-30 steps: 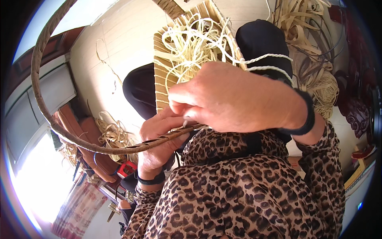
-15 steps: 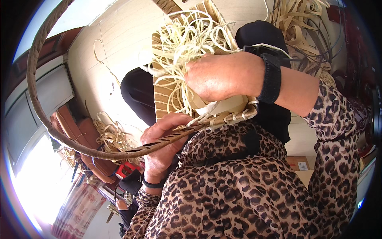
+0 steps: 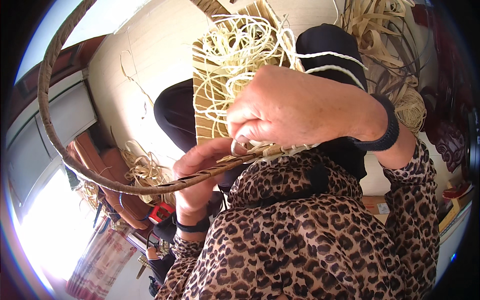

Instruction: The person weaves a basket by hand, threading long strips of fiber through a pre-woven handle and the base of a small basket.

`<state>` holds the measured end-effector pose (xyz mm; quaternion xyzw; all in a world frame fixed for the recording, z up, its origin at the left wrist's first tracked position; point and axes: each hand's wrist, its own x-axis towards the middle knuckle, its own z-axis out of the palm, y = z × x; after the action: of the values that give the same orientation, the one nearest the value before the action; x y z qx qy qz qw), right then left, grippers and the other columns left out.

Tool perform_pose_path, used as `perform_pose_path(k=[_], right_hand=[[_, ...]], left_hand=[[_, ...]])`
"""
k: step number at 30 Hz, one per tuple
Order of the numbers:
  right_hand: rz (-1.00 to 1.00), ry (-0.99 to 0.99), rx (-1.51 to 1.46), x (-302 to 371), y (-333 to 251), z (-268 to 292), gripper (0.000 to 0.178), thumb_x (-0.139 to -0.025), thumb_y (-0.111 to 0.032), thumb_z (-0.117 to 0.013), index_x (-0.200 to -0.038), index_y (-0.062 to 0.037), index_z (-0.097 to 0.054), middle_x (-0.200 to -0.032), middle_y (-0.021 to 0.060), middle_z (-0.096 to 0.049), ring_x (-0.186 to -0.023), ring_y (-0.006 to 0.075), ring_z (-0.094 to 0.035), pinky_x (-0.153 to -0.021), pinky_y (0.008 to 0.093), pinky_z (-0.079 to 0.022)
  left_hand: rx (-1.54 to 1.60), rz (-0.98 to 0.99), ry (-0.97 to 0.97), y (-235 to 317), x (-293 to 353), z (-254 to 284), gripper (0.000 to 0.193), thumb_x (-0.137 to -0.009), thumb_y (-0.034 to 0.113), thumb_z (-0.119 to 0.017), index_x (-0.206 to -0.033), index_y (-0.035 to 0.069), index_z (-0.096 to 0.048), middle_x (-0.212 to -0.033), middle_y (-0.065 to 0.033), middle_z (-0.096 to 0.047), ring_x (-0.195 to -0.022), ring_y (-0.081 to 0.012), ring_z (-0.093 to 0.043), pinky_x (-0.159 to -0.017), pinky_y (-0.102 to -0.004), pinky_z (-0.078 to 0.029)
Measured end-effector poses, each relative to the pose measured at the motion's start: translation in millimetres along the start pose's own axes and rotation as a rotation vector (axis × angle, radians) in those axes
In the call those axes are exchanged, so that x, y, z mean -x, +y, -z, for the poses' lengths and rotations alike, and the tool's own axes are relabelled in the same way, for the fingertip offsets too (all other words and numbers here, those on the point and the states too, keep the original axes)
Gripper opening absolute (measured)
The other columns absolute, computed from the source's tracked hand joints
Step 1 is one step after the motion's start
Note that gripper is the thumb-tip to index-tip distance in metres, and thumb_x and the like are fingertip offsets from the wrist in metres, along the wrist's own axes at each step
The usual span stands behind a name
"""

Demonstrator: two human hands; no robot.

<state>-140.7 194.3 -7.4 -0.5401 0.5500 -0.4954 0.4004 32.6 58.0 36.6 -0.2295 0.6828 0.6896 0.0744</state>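
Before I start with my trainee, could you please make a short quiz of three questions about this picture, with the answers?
1. Fill in: The right hand has a ____ wristband at its wrist (give the colour).
2. True or false: Pale cord lies heaped in the basket.
3. Choose: In this view, the wrapped handle passes in front of which hand? (a) the right; (b) the left; (c) neither.

Key: 1. black; 2. true; 3. b, the left hand.
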Motion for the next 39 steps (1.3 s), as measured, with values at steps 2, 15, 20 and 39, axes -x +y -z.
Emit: perform_pose_path(k=[2,15,20,39], right_hand=[[0.018,0.049,-0.024,-6,-1,-3,0.011,-0.076,-0.009,-0.055,-0.072,0.0012,-0.058,-0.056,0.0116,-0.053,-0.05,0.0223,-0.053,-0.049,0.0305,-0.041],[-0.002,0.416,0.022,-3,1,-4,0.01,-0.073,-0.006,-0.055,-0.07,-0.0006,-0.062,-0.056,0.015,-0.056,-0.05,0.0251,-0.057,-0.052,0.0332,-0.045],[0.0,0.454,0.013,3,7,-17,0.01,-0.071,-0.006,-0.054,-0.068,-0.0014,-0.062,-0.057,0.0156,-0.056,-0.05,0.0261,-0.056,-0.053,0.0345,-0.045],[-0.02,0.436,0.026,-6,-6,-24,0.004,-0.075,-0.004,-0.057,-0.079,-0.0017,-0.057,-0.066,0.0122,-0.059,-0.055,0.0228,-0.058,-0.053,0.0302,-0.046]], left_hand=[[0.145,0.036,-0.057,3,-6,8,0.028,-0.082,0.009,-0.05,-0.105,-0.008,-0.05,-0.094,-0.0183,-0.058,-0.089,-0.0253,-0.057,-0.08,-0.0326,-0.046],[0.203,-0.033,-0.094,4,-41,5,0.019,-0.084,0.013,-0.051,-0.087,-0.004,-0.057,-0.076,-0.0164,-0.06,-0.074,-0.0246,-0.06,-0.068,-0.0355,-0.051],[0.257,-0.117,-0.022,1,-42,-2,0.018,-0.083,0.012,-0.051,-0.091,-0.003,-0.058,-0.079,-0.0172,-0.06,-0.072,-0.0252,-0.06,-0.066,-0.0356,-0.051],[0.266,-0.061,0.1,-3,-37,-2,0.016,-0.074,0.006,-0.063,-0.086,-0.003,-0.057,-0.079,-0.0092,-0.061,-0.07,-0.015,-0.059,-0.067,-0.0251,-0.048]])
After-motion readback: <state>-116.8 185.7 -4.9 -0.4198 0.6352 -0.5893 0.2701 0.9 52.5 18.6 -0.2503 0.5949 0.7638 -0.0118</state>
